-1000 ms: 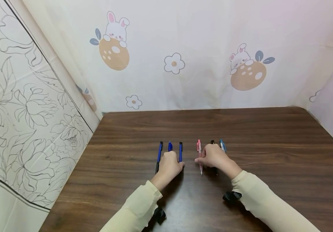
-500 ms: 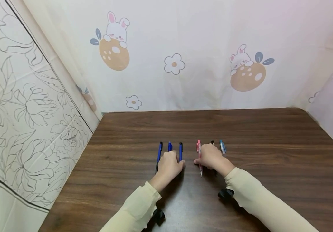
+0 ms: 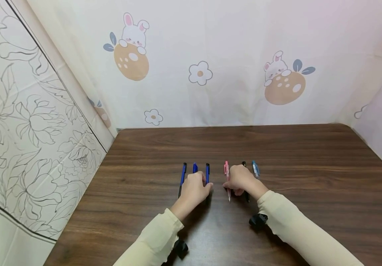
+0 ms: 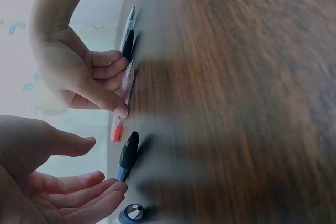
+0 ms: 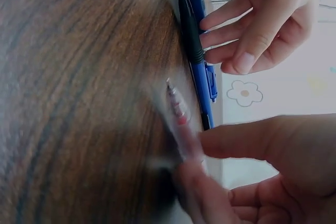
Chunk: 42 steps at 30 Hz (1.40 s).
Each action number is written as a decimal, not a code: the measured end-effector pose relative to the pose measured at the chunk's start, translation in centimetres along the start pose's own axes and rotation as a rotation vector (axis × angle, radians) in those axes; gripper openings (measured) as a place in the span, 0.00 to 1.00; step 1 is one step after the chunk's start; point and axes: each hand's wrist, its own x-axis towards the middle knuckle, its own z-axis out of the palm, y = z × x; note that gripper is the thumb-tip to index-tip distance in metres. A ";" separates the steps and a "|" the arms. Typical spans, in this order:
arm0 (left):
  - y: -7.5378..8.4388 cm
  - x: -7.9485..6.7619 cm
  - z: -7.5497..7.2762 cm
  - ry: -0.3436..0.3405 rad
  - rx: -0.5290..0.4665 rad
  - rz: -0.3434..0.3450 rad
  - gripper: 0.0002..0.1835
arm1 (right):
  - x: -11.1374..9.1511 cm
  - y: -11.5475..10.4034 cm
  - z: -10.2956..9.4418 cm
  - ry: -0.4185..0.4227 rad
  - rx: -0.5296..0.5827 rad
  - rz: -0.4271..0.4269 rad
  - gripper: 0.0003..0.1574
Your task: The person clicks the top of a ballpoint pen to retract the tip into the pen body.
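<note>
My right hand [image 3: 242, 179] pinches a pink pen [image 3: 226, 169] between thumb and fingers, close over the table; its clear body and tip show blurred in the right wrist view. Under that hand runs a black pen [image 3: 247, 197], partly hidden. My left hand [image 3: 193, 188] is over the blue pens, its thumb apart from the fingers. In the left wrist view its fingertips are right at a blue pen with a black grip [image 4: 128, 153]. From the head, this right-hand blue pen [image 3: 207, 173] stands beside a middle blue pen [image 3: 195, 168], mostly covered, and a left blue pen [image 3: 182, 177].
A light blue pen [image 3: 255, 169] lies just right of my right hand. The pens form a row across the brown wooden table [image 3: 144, 147]. A patterned curtain [image 3: 231, 92] hangs along the table's far edge. A black wrist strap piece [image 3: 258, 221] sits below the right sleeve.
My right hand and sleeve have shifted slightly left, and the pink pen has moved a little left with them. The left hand has barely moved; the blue pens lie as before.
</note>
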 end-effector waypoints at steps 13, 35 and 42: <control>-0.4 0.5 -0.4 -0.001 -0.082 0.010 0.10 | 0.4 0.4 0.1 -0.048 0.137 0.023 0.18; -1.7 0.9 -0.3 0.036 -0.277 0.056 0.07 | -0.6 1.3 0.2 -0.040 0.371 -0.033 0.14; -1.9 1.1 -0.4 0.036 -0.310 0.060 0.07 | -0.3 1.9 0.3 -0.123 0.506 -0.044 0.12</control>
